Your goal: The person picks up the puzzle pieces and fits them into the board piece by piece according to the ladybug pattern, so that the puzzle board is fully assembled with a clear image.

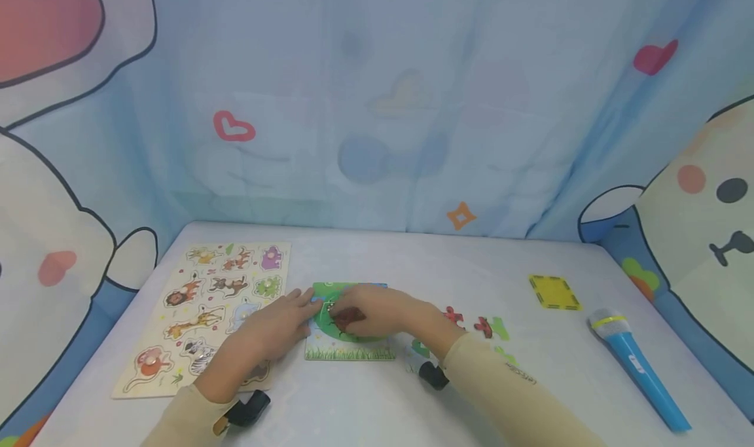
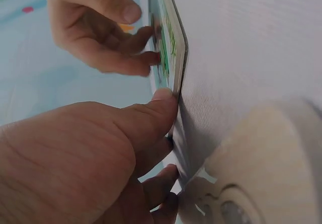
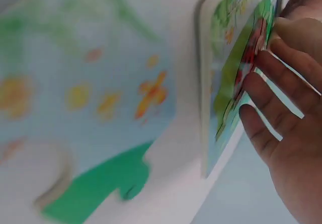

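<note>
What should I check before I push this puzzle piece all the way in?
1. Small puzzle board lies flat on the table: ok.
2. Left hand steadies the board's edge, thumb against it: ok.
3. Right hand has its fingertips on the red-brown piece: ok.
4. Piece lined up with its hole: cannot tell, the fingers hide it.
5. Loose red pieces and green pieces lie apart from the board: ok.
6. Big animal puzzle sits beside the board, not under it: ok.
</note>
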